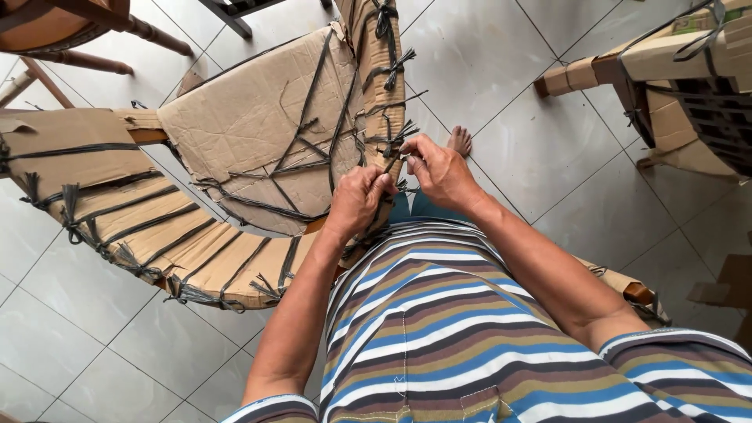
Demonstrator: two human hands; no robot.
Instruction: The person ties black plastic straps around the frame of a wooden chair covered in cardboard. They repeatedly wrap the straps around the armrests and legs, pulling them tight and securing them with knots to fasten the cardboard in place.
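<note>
Second wrapped chair cut off at right edge, dark wooden chair cropped top left

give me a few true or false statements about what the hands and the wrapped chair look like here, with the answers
1. Both hands meet at a dark strap on the cardboard-wrapped chair. True: the left hand and the right hand pinch the dark strap at the chair.
2. The cardboard is held on with clear tape only. False: dark straps, knotted with frayed ends, bind it.
3. The floor is carpeted. False: the floor is pale tile laid diagonally.
4. The person wears a striped shirt. True: the striped shirt has blue, brown, tan and white bands.
5. A bare foot shows beyond the hands. True: the bare foot rests on the tile.
</note>
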